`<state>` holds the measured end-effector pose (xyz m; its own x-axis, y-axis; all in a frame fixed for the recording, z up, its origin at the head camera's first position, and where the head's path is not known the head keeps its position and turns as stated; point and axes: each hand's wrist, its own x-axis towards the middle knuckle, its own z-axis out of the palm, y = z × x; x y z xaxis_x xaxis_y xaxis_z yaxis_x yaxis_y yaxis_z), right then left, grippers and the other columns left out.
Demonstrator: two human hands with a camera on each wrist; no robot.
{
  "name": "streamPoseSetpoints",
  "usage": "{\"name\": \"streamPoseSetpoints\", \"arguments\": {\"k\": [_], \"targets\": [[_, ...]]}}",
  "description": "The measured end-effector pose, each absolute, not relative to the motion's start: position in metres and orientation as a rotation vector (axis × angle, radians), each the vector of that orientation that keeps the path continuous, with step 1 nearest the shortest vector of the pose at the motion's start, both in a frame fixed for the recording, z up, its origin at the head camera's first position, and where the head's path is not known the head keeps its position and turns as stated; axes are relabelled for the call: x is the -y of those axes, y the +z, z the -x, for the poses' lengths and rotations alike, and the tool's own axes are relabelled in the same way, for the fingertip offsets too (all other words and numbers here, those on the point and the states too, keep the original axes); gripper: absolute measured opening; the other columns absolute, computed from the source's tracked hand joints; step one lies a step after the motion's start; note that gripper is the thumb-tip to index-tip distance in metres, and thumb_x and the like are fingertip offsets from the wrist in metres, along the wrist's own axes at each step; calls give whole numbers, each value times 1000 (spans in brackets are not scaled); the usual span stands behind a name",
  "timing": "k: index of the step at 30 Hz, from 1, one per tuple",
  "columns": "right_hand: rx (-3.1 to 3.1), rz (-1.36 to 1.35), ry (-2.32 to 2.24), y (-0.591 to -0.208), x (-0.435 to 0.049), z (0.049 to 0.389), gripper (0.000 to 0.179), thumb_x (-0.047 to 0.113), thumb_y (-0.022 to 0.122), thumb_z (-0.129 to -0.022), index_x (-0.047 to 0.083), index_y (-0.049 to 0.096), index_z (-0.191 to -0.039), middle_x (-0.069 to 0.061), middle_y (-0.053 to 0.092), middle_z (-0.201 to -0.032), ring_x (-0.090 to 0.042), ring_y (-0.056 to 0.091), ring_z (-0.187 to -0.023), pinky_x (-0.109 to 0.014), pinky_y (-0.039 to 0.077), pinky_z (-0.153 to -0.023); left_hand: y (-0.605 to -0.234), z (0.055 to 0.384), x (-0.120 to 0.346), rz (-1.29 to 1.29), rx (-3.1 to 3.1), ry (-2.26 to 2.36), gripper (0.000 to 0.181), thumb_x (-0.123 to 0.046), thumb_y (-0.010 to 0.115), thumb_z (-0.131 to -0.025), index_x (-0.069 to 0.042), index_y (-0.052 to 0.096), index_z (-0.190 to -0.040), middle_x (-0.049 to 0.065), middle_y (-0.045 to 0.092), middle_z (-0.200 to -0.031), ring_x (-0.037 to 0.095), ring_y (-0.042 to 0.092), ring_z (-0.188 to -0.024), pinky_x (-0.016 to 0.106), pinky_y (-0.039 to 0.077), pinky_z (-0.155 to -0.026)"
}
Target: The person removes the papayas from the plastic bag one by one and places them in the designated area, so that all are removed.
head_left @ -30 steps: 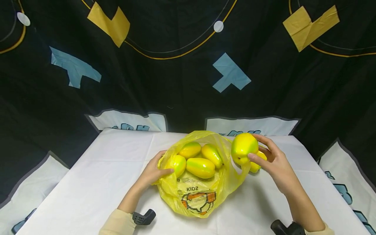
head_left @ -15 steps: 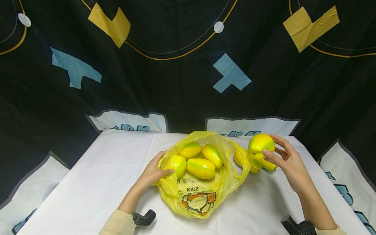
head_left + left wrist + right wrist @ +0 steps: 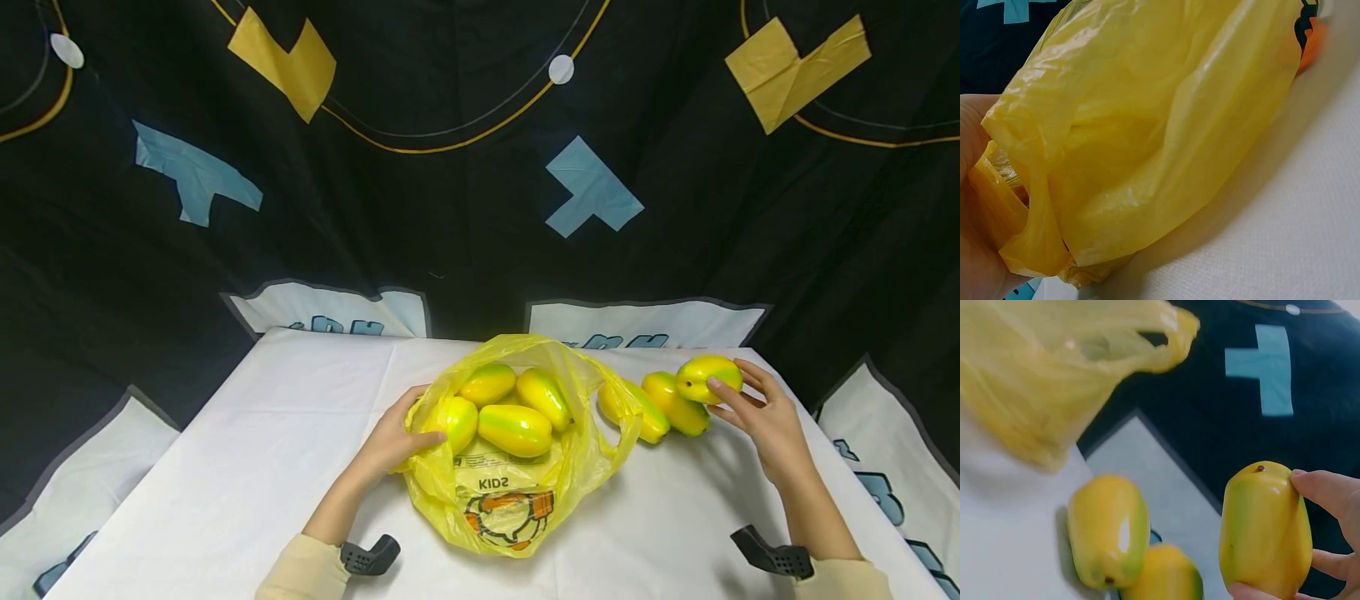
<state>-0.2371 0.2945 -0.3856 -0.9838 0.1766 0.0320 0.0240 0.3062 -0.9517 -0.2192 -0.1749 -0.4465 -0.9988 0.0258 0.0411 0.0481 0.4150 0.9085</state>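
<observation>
A yellow plastic bag (image 3: 498, 504) stands with its mouth spread, several yellow-green mangoes (image 3: 514, 431) inside it. At its left rim my left hand (image 3: 393, 437) grips the plastic, thumb over the edge; the left wrist view shows the bag's crumpled side (image 3: 1129, 144) beside the palm. Between thumb and fingers, my right hand (image 3: 765, 412) holds another mango (image 3: 708, 379), seen upright with its stem spot up in the right wrist view (image 3: 1266, 531). Two mangoes lie on the table right of the bag, the nearer one (image 3: 645, 411) behind the bag handle, the other (image 3: 675, 403) partly behind the held mango.
A white cloth covers the table (image 3: 277, 408), whose far edge runs close behind the mangoes. Behind hangs a dark curtain (image 3: 450, 225) with tape shapes. The bag's loose handle (image 3: 611, 450) reaches out to the right.
My right hand has carried its mango to the right, away from the bag, and lower, tilting it. The two table mangoes now show more. My left hand stays at the bag.
</observation>
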Motion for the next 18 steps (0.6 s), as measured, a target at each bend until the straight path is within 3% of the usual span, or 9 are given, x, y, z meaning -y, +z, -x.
{"name": "streamPoseSetpoints", "arguments": {"k": [6, 11, 18], "targets": [[2381, 357, 1746, -396, -307, 247, 89, 47, 64, -88, 9, 18, -154, -24, 8, -156, -37, 32, -123, -16, 52, -67, -446, 219, 174, 64, 2626, -1687, 69, -13, 78, -75, -19, 49, -138, 8, 53, -135, 27, 54, -110, 47, 47, -94], [2342, 460, 1723, -410, -319, 261, 91, 48, 66, -86, 11, 18, -154, -20, 9, -157, -37, 32, -129, -20, 54, -72, -447, 219, 174, 66, 2627, -1689, 69, -13, 78, -75, -20, 49, -137, 7, 53, -135, 27, 54, -109, 46, 47, -93], [2321, 514, 1635, -473, -368, 310, 98, 60, 69, -78, 22, 21, -154, -15, 13, -157, -29, 40, -121, -16, 53, -67, -447, 219, 175, 58, 2638, -1672, 69, -13, 79, -75, -19, 49, -137, 7, 53, -135, 27, 54, -109, 48, 46, -94]]}}
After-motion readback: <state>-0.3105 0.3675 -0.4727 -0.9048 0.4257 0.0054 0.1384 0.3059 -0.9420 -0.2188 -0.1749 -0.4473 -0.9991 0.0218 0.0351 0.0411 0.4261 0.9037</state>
